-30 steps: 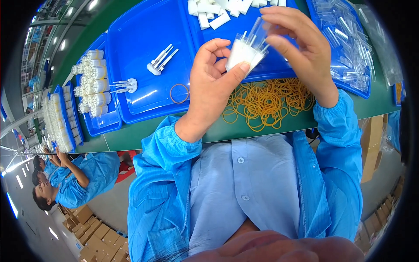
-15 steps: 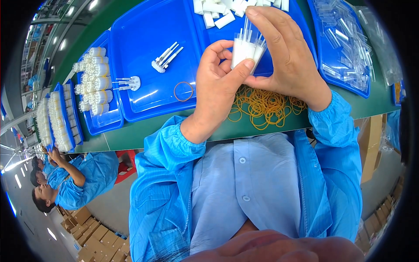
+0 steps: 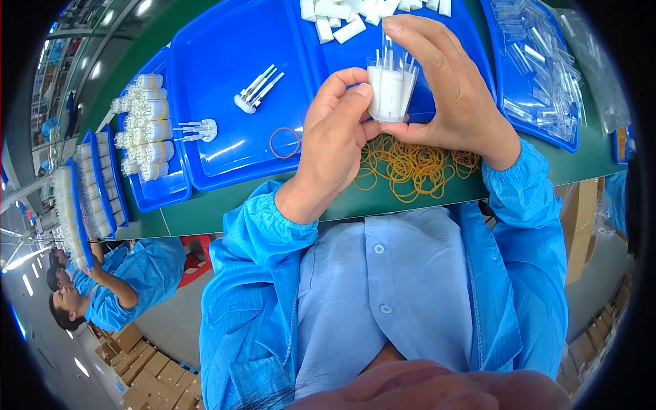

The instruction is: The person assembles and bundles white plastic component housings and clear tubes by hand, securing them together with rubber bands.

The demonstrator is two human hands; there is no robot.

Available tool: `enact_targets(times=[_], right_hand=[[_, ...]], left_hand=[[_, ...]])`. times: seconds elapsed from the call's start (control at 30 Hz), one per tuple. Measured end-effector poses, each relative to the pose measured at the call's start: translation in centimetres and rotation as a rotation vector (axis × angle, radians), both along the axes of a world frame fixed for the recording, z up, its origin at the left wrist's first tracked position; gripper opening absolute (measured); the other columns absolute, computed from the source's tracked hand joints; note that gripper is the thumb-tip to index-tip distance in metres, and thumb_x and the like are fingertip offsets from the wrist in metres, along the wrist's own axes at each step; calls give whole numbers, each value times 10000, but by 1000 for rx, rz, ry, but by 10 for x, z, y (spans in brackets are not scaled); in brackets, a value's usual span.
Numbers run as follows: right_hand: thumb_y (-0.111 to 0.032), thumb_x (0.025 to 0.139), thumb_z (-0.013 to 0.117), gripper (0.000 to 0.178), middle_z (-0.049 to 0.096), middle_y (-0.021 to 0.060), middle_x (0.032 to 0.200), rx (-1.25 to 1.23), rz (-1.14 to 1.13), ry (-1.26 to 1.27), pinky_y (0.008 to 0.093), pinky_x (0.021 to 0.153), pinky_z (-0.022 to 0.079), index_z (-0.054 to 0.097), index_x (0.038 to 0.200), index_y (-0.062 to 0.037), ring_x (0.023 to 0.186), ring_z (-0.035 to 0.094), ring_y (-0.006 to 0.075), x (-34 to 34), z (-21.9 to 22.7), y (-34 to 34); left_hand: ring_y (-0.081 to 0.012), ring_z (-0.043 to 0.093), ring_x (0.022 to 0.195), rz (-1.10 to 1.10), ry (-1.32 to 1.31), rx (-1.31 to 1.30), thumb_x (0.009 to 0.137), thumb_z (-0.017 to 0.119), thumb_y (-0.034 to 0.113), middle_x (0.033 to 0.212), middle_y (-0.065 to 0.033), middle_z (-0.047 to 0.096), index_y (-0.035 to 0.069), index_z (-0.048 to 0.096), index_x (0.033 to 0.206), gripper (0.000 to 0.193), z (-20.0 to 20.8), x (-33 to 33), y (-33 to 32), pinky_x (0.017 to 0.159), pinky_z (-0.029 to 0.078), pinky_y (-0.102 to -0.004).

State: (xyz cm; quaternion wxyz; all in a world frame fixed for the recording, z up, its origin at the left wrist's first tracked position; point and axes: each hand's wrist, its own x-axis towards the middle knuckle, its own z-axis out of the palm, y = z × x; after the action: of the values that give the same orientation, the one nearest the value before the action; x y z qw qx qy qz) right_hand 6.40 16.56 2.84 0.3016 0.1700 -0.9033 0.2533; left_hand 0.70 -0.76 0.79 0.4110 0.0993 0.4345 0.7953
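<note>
In front of me, above the trays, both hands hold a white cylindrical piece (image 3: 390, 94) with thin white prongs pointing up and clear plastic strips around its side. My left hand (image 3: 333, 133) grips its left side, thumb and fingers at the edge. My right hand (image 3: 456, 92) curves round the right side, fingertips at the top of a tall clear strip and thumb near the base. Below lies a heap of yellow rubber bands (image 3: 413, 167). In the blue tray (image 3: 229, 75) to the left are two white pronged pieces (image 3: 249, 101) and a single rubber band (image 3: 271, 142).
White cylinders (image 3: 333, 10) fill part of the far blue tray. Clear plastic strips (image 3: 540, 82) lie in the right tray, beside a clear bag (image 3: 594, 68). Bundled white assemblies (image 3: 154, 130) stand at left. Farther left, a co-worker (image 3: 140, 280) holds a loaded tray (image 3: 80, 212).
My left thumb has shifted from the front of the white piece to its left edge, uncovering the front. At far left, the co-worker's loaded tray has moved toward the co-worker.
</note>
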Motion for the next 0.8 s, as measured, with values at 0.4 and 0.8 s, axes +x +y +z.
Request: enact_targets(times=[0.4, 0.8], right_hand=[[-243, 507, 886, 969, 489, 149, 1312, 59, 0, 14, 419, 975, 433, 424, 1344, -83, 1182, 491, 351, 0, 7, 4], [-227, 530, 886, 954, 493, 148, 1305, 32, 1, 16, 416, 975, 435, 415, 1347, -81, 1185, 492, 350, 1, 2, 3]], left_hand=[[-259, 638, 978, 17, 22, -7, 968, 499, 191, 1123, -189, 587, -2, 457, 1188, 296, 1, -1, 1, 816, 560, -362], [-262, 645, 963, 22, 38, -40, 966, 502, 172, 1092, -184, 603, 0, 479, 1152, 254, 0, -1, 1, 817, 565, -368]])
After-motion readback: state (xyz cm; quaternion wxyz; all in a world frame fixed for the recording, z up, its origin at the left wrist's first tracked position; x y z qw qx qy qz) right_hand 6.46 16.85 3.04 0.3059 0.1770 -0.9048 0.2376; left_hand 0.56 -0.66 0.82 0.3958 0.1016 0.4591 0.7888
